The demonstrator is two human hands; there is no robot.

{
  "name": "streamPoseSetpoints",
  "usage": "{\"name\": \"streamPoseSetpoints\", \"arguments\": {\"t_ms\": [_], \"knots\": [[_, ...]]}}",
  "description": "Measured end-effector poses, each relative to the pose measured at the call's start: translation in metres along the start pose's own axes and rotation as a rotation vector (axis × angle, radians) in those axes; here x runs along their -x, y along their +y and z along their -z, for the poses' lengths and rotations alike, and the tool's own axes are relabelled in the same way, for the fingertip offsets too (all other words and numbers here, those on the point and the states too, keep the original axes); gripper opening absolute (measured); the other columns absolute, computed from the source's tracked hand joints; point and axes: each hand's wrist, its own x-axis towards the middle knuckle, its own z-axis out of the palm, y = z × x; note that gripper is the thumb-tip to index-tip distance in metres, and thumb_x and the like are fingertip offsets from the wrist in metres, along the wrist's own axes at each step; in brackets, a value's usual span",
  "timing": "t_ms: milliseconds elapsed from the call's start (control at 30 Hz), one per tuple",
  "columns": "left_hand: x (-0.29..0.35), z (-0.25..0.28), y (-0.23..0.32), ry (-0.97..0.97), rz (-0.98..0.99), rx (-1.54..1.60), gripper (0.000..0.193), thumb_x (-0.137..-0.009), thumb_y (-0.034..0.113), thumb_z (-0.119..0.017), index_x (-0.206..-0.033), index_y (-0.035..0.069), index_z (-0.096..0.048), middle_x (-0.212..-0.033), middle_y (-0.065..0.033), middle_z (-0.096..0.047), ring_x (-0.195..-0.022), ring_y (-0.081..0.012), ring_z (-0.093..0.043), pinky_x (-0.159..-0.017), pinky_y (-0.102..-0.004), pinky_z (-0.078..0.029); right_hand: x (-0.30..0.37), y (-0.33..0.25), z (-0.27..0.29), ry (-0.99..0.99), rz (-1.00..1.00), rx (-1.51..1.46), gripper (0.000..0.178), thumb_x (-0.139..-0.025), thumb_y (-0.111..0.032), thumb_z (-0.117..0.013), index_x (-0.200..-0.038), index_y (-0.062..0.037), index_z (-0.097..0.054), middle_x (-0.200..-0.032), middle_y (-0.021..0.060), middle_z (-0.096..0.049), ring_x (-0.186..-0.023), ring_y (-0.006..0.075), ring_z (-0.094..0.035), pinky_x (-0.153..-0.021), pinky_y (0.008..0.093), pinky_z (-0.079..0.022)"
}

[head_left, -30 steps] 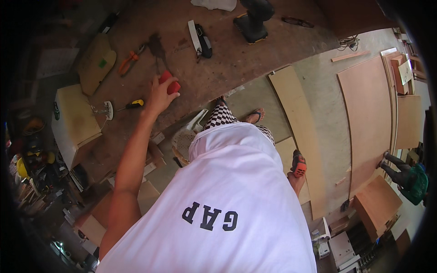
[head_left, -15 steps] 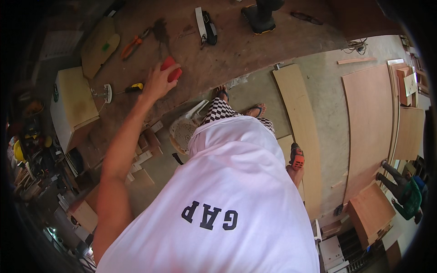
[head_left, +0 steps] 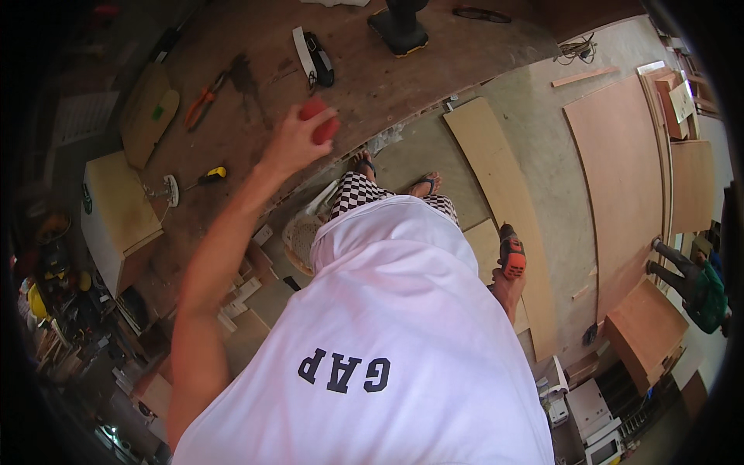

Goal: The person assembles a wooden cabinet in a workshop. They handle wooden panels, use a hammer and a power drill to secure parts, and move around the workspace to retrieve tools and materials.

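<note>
Above the brown workbench (head_left: 256, 116), my left hand (head_left: 291, 146) is closed around a small red block-like object (head_left: 319, 120); its exact kind is hard to make out. Down at my right side, my right hand (head_left: 508, 290) grips a red and black power drill (head_left: 511, 257), its nose pointing away from me. On the bench beyond the left hand lie a black folding-knife-shaped item (head_left: 318, 60) and a white strip (head_left: 303, 49). Orange-handled pliers (head_left: 200, 107) and a yellow-handled screwdriver (head_left: 211, 177) lie to the left.
A black tool with a yellow-trimmed base (head_left: 399, 31) stands at the bench's far side. A pale box (head_left: 124, 209) sits at the left. Long boards (head_left: 504, 186) and a plywood sheet (head_left: 612, 186) lie on the right. A white chair (head_left: 298, 240) is below the bench edge. Another person (head_left: 694, 291) is at far right.
My left hand has moved right along the bench with the red object. The right hand and drill show more fully, and the whole view has shifted slightly.
</note>
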Motion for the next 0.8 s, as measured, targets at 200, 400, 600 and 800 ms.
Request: {"name": "streamPoseSetpoints", "arguments": {"t_ms": [200, 400, 600, 800], "knots": [[-0.059, -0.014, 0.083, -0.077, -0.074, -0.069, 0.064, -0.08, 0.029, -0.078, -0.143, 0.027, -0.066, -0.129, -0.0327, -0.058, -0.123, -0.048, -0.057, -0.109, -0.056, -0.048, 0.012, -0.055, 0.021, -0.021, 0.063, -0.028, 0.016, -0.08, -0.002, -0.066, -0.095, 0.0026, -0.065, -0.079, 0.0106, -0.066, -0.069, 0.0178, -0.061, -0.064, 0.0381, -0.052], [-0.067, -0.028, 0.079, -0.091, -0.169, -0.08, 0.063, -0.081, 0.027, -0.077, -0.143, 0.027, -0.066, -0.127, -0.0317, -0.056, -0.124, -0.0507, -0.051, -0.113, -0.056, -0.043, 0.015, -0.067, 0.023, 0.057, 0.151, 0.033, 0.013, -0.081, -0.003, -0.067, -0.09, 0.0029, -0.061, -0.073, 0.0083, -0.06, -0.065, 0.0173, -0.058, -0.062, 0.0374, -0.051], [-0.065, -0.024, 0.091, -0.128, -0.143, -0.091, 0.064, -0.082, 0.026, -0.079, -0.144, 0.027, -0.065, -0.128, -0.0312, -0.054, -0.123, -0.0501, -0.051, -0.112, -0.0562, -0.043, 0.009, -0.064, 0.027, 0.027, 0.081, -0.054, 0.013, -0.08, -0.001, -0.069, -0.088, 0.0039, -0.06, -0.074, 0.0088, -0.06, -0.066, 0.0177, -0.056, -0.064, 0.0378, -0.051], [-0.06, -0.031, 0.086, -0.049, -0.175, -0.059, 0.069, -0.082, 0.022, -0.08, -0.148, 0.029, -0.061, -0.128, -0.0306, -0.053, -0.12, -0.0491, -0.052, -0.11, -0.0556, -0.044, -0.002, -0.069, 0.026, 0.043, 0.206, -0.004, 0.014, -0.079, -0.001, -0.069, -0.09, 0.0032, -0.061, -0.073, 0.0072, -0.06, -0.062, 0.0156, -0.055, -0.058, 0.037, -0.05]]}}
